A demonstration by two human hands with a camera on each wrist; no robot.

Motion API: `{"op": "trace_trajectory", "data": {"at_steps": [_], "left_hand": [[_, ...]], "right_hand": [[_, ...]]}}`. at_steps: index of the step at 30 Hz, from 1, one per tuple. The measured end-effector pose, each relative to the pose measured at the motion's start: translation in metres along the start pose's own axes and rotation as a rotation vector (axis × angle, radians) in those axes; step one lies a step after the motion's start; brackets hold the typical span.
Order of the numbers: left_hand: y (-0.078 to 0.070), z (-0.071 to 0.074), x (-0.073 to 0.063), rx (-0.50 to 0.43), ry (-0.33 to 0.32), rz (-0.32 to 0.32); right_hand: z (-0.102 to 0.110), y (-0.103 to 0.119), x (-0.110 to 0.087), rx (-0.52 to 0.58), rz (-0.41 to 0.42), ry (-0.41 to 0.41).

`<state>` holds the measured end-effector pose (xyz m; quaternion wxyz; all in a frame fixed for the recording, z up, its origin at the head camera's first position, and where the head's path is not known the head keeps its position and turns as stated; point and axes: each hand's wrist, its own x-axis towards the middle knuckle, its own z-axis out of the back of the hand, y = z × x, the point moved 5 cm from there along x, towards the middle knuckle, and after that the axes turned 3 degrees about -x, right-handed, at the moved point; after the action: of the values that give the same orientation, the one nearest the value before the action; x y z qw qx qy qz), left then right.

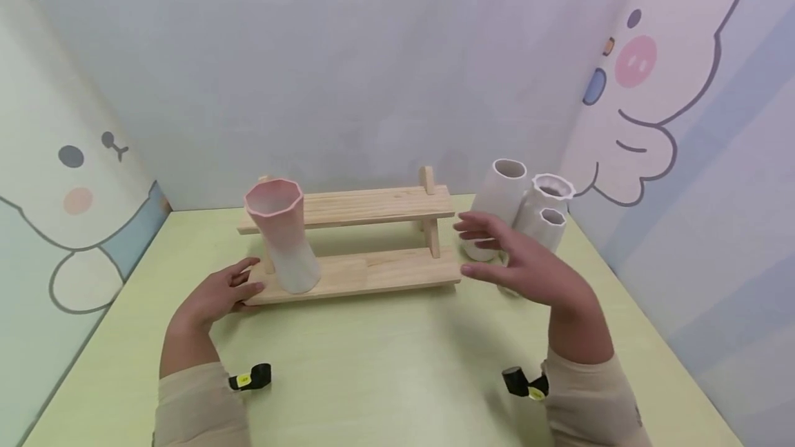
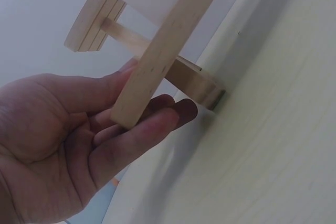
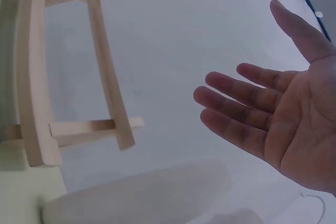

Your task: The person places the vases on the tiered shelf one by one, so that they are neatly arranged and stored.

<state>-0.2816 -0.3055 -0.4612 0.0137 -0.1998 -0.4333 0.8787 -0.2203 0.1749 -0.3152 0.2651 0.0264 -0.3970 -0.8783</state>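
Observation:
A two-tier wooden shelf stand stands on the table. On the left end of its lower board is a tall vase, pink at the faceted rim and fading to white at the base. My left hand grips the left end of that board, thumb above and fingers beneath, as the left wrist view shows with the board's end. My right hand hovers past the stand's right end, fingers spread and holding nothing; its bare palm shows in the right wrist view.
Behind my right hand stand a tall white vase, a white vase with a scalloped rim and a smaller white one. A grey backdrop rises behind the pale green table, with cartoon-printed panels either side.

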Motion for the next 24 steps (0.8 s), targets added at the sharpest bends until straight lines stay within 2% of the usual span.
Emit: {"op": "trace_trajectory", "data": {"at_steps": [8,11,19,24], "left_hand": [[0.003,0.0,0.003,-0.014,0.008,0.012],[0.002,0.0,0.003,-0.028,0.011,0.013],[0.002,-0.001,0.001,-0.054,0.017,0.007],[0.0,-0.001,0.0,-0.067,0.016,-0.003]], "right_hand": [[0.035,0.0,-0.023,-0.106,0.053,-0.143],[0.047,-0.001,-0.031,-0.123,0.048,-0.197],[0.075,-0.02,-0.048,-0.121,-0.034,-0.342],[0.087,-0.038,-0.056,-0.125,-0.117,-0.386]]}}
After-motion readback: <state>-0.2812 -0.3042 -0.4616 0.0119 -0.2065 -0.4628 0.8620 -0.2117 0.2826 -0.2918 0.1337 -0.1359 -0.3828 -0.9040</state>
